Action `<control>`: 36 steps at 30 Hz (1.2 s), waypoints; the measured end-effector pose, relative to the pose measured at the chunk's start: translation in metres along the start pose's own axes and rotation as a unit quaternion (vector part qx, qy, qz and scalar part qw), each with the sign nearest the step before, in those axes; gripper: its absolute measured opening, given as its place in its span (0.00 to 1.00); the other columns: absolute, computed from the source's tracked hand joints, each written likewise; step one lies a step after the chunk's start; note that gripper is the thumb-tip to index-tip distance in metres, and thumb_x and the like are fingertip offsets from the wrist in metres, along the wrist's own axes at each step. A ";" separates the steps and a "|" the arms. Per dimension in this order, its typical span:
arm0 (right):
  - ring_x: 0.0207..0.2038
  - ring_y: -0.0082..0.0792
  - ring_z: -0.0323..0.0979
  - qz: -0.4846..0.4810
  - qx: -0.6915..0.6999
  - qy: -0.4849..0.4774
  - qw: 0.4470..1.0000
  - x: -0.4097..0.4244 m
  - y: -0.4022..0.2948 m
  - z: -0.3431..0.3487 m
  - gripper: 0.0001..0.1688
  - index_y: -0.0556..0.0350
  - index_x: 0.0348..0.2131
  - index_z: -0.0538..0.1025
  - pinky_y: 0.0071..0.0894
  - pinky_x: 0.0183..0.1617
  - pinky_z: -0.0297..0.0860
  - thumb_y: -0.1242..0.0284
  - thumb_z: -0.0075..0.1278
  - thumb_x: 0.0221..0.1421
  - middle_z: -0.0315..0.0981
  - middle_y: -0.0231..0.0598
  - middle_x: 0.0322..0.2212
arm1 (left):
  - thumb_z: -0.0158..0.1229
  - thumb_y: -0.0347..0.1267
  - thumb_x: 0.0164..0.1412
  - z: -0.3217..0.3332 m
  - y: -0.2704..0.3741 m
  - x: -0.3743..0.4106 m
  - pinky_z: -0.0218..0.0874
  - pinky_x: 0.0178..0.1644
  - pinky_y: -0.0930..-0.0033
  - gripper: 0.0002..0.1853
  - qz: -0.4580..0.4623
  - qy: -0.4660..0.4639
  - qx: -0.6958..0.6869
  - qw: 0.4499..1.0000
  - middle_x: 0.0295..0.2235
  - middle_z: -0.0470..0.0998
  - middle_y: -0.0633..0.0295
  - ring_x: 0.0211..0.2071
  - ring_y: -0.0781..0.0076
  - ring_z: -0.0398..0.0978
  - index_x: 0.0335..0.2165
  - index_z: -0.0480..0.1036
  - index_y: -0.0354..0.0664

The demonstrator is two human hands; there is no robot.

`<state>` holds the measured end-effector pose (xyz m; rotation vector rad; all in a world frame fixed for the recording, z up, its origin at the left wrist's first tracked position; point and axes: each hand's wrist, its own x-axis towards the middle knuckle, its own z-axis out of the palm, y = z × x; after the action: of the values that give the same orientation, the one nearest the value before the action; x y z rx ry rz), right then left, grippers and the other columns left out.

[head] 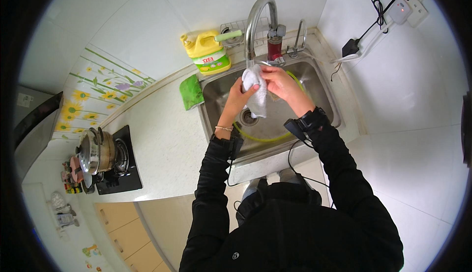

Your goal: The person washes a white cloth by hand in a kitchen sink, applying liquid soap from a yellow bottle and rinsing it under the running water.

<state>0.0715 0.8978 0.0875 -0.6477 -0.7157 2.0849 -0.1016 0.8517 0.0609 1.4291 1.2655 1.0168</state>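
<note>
Both my hands are over the stainless-steel sink (328, 87), holding a bunched white cloth (260, 104) just under the spout of the chrome faucet (254, 17). My left hand (236, 96) grips the cloth's left side, thumb across its front. On the upper right of it, my right hand (278, 82) pinches the cloth with its fingers. The lower end of the cloth hangs down over the sink, beside the drain (249, 117). A thin yellow-green curved band (263, 139) lies in the sink, partly hidden by my hands and wrists.
Behind the sink stand a yellow detergent jug (208, 52), a wire rack (230, 26) and a small second faucet (300, 37). A green cloth (191, 93) lies by the sink's left edge. Further left, a lidded pot (97, 150) stands on the gas hob (129, 179). Cables (363, 52) hang at right.
</note>
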 end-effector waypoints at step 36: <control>0.30 0.20 0.67 -0.062 -0.112 0.033 0.991 0.007 0.001 0.031 0.15 0.61 0.35 0.72 0.22 0.34 0.62 0.66 0.49 0.54 0.70 0.31 0.29 | 0.51 0.17 0.36 0.024 0.026 0.001 0.57 0.49 0.66 0.47 0.059 0.049 -0.236 0.969 0.49 0.63 0.56 0.48 0.63 0.63 0.58 0.46 0.47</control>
<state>0.0472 0.8950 0.1070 -0.7719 -0.9382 1.8772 -0.0731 0.8493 0.0811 1.1020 0.9287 1.3767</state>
